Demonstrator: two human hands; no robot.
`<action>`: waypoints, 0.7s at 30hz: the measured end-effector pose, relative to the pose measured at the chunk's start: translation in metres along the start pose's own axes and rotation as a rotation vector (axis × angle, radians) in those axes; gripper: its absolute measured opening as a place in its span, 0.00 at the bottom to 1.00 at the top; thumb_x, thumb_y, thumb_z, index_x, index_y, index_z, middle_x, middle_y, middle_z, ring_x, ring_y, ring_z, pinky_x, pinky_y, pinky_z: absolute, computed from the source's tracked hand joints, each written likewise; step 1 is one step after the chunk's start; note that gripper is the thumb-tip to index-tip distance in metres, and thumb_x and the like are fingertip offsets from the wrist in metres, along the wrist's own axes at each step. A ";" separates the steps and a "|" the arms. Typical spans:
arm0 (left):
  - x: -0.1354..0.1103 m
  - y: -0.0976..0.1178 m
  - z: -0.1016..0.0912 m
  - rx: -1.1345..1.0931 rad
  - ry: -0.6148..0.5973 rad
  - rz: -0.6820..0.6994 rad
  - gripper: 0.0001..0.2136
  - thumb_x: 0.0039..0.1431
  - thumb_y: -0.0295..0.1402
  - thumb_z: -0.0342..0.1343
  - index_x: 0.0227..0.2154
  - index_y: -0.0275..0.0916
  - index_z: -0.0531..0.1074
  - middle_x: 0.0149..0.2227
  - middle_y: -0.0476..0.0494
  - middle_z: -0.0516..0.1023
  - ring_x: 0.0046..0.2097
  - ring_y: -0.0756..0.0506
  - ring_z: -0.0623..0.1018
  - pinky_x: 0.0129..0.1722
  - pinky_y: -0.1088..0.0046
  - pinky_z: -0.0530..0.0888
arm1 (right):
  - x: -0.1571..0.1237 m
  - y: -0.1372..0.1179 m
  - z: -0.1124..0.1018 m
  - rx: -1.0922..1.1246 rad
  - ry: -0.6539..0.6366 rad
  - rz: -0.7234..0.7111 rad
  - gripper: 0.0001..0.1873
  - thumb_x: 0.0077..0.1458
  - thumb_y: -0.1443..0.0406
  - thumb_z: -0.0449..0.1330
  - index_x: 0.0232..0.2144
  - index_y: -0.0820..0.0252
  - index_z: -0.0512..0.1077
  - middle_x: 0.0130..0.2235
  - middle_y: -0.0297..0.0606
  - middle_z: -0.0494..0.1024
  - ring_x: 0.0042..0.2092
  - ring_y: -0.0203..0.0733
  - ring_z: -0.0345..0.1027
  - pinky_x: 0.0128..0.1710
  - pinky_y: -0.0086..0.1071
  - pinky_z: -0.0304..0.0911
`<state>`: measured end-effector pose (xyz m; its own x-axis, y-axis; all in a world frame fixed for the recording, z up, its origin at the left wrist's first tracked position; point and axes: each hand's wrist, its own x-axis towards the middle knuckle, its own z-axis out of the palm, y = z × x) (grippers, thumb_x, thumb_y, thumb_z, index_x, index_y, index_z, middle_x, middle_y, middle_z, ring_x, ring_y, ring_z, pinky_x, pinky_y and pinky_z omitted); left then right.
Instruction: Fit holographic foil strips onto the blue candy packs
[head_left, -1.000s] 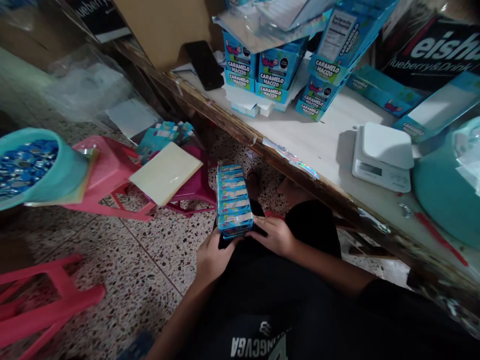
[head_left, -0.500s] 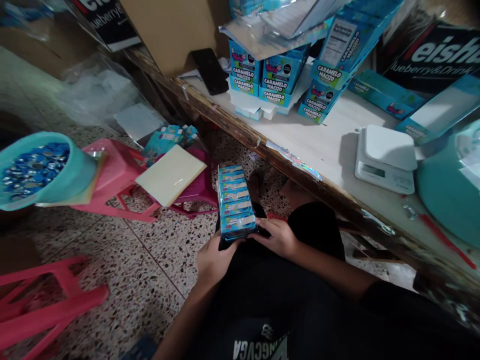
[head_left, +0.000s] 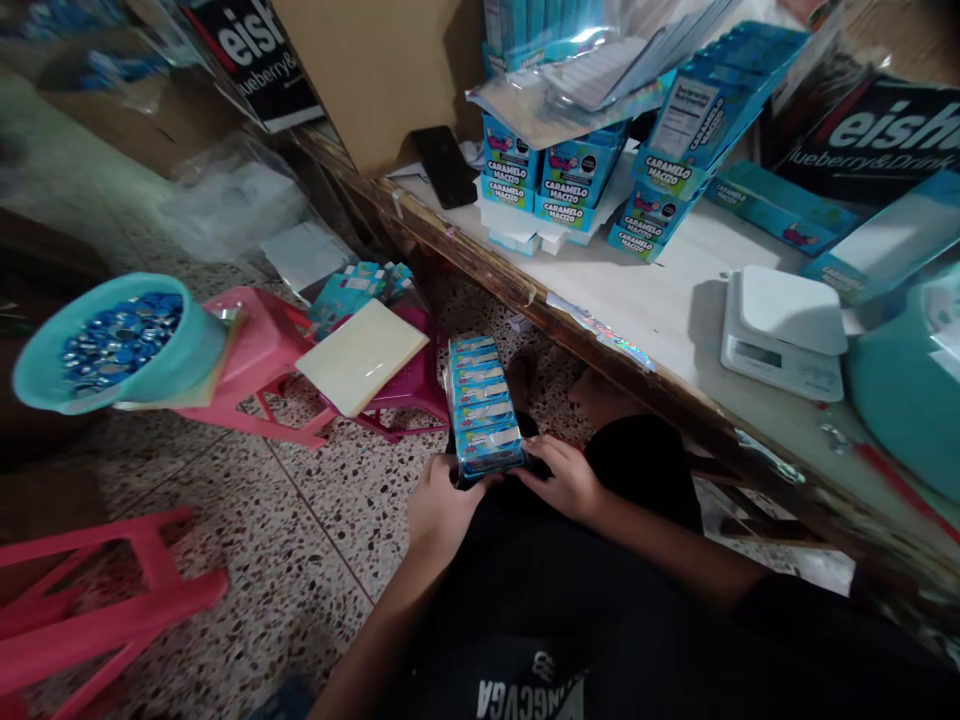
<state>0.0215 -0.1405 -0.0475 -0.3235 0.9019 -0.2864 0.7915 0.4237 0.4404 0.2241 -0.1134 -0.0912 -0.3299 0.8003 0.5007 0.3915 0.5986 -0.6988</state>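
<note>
Row of blue candy boxes, resting on lap: left hand and right hand gripped its near end from both sides.

Two hands, left and right, are showing. One row of small blue boxes is lying there, about seven boxes. One white scale and one black phone are sitting on the table. One teal bowl is resting on one of three pink stools.
</note>
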 end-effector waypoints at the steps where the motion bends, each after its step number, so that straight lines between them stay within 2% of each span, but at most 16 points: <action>1: 0.001 -0.003 0.000 0.018 -0.001 0.018 0.22 0.48 0.51 0.66 0.38 0.41 0.70 0.39 0.42 0.77 0.42 0.35 0.80 0.39 0.63 0.73 | 0.001 -0.001 0.000 0.004 0.002 -0.001 0.14 0.61 0.64 0.63 0.49 0.58 0.73 0.42 0.46 0.80 0.44 0.47 0.77 0.44 0.37 0.76; 4: 0.005 -0.014 0.001 0.034 0.061 0.171 0.22 0.48 0.51 0.67 0.37 0.40 0.70 0.35 0.43 0.78 0.38 0.36 0.80 0.34 0.64 0.73 | 0.003 -0.003 -0.002 0.015 0.008 -0.006 0.13 0.61 0.63 0.63 0.49 0.57 0.73 0.41 0.45 0.79 0.43 0.47 0.77 0.43 0.36 0.76; 7: 0.007 -0.024 0.002 -0.067 0.271 0.476 0.18 0.55 0.47 0.64 0.37 0.39 0.70 0.33 0.45 0.78 0.34 0.41 0.80 0.30 0.68 0.74 | 0.005 -0.004 -0.003 0.024 0.022 -0.009 0.12 0.62 0.64 0.62 0.47 0.57 0.73 0.41 0.44 0.80 0.43 0.45 0.77 0.42 0.35 0.76; 9: 0.006 -0.028 0.001 -0.146 0.403 0.621 0.11 0.60 0.41 0.60 0.38 0.39 0.70 0.35 0.45 0.78 0.35 0.44 0.80 0.32 0.70 0.75 | 0.005 -0.005 -0.004 0.031 0.036 -0.013 0.09 0.63 0.66 0.60 0.46 0.57 0.74 0.41 0.44 0.80 0.42 0.44 0.77 0.42 0.34 0.76; 13: 0.006 -0.033 0.001 -0.227 0.524 0.767 0.03 0.61 0.30 0.59 0.33 0.39 0.69 0.33 0.46 0.77 0.37 0.47 0.79 0.39 0.72 0.76 | 0.008 -0.008 -0.006 0.055 0.052 -0.014 0.06 0.64 0.68 0.58 0.41 0.57 0.75 0.39 0.43 0.80 0.40 0.42 0.77 0.40 0.33 0.76; 16: 0.007 -0.039 0.000 -0.244 0.562 0.883 0.04 0.59 0.25 0.60 0.34 0.39 0.71 0.33 0.47 0.77 0.36 0.48 0.79 0.40 0.71 0.77 | 0.010 -0.009 -0.009 0.073 0.076 0.003 0.06 0.64 0.69 0.57 0.39 0.57 0.75 0.37 0.42 0.80 0.39 0.41 0.77 0.39 0.32 0.75; 21: 0.011 -0.047 -0.006 -0.219 0.635 0.976 0.08 0.54 0.21 0.63 0.34 0.39 0.72 0.32 0.46 0.77 0.35 0.47 0.78 0.39 0.70 0.77 | 0.010 -0.008 -0.012 0.097 0.122 0.008 0.07 0.63 0.72 0.57 0.39 0.58 0.74 0.37 0.43 0.80 0.40 0.41 0.77 0.40 0.33 0.75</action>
<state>-0.0223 -0.1504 -0.0663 0.1200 0.7056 0.6984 0.7604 -0.5176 0.3924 0.2282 -0.1100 -0.0748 -0.2177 0.8070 0.5490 0.3070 0.5906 -0.7463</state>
